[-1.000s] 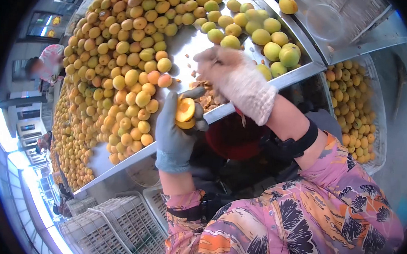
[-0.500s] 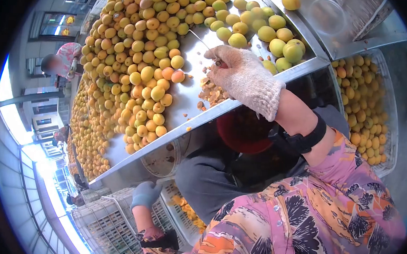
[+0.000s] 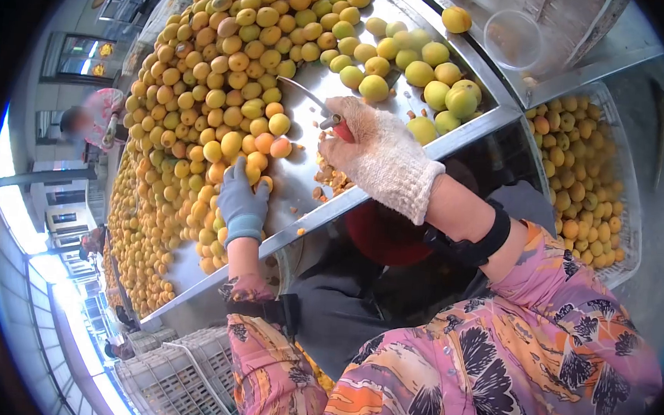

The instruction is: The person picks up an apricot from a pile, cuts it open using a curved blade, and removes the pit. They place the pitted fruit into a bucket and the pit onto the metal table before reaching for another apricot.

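Note:
My right hand (image 3: 381, 150), in a white knitted glove, is closed around the red handle of a knife (image 3: 342, 129). Its thin, curved blade points up and left across the metal table. My left hand (image 3: 243, 202), in a blue-grey glove, reaches over the table's rim to the edge of the heap of apricots (image 3: 225, 87). Its fingers are apart, with an apricot (image 3: 253, 174) between the fingertips; no firm grip shows. Below the right hand's fingers lie loose apricot stones (image 3: 332, 179).
Larger greenish apricots (image 3: 435, 73) lie at the table's right corner. A crate of apricots (image 3: 584, 185) stands at the right, a red bucket (image 3: 391, 234) under the raised metal rim (image 3: 308, 233). Stacked plastic crates (image 3: 177, 377) are at lower left. Another person (image 3: 102, 117) is farther along.
My left hand has risen from beside the crates below to the apricot heap. The right hand has shifted slightly left and down with the knife, whose blade now shows more clearly.

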The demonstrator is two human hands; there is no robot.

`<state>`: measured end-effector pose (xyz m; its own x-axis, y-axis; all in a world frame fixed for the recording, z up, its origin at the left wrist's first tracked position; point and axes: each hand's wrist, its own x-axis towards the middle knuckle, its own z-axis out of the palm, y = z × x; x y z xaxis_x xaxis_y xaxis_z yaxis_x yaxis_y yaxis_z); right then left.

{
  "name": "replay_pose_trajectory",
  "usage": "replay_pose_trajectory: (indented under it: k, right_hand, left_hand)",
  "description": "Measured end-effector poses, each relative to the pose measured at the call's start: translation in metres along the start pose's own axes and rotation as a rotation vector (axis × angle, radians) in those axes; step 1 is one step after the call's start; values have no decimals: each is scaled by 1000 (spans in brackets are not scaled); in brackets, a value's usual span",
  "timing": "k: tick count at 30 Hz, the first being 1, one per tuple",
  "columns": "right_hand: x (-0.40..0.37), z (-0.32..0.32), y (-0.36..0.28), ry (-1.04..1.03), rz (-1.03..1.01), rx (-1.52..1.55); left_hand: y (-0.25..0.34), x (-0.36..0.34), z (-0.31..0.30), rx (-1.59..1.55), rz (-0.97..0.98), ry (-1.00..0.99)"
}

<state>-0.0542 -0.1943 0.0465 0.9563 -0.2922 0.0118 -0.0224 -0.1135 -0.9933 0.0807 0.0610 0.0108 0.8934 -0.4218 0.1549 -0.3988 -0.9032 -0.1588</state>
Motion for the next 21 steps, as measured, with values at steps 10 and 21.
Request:
replay_pose_trajectory:
  k: [10,21]
  right_hand:
    - [-4,-8,-16,-159,65,101]
    - [-15,2,-12,-310,-157,91]
  left_hand:
    - [45,-17,-74,-1389,-206,-135]
    - [91,-42,-72,-1903,31,-227]
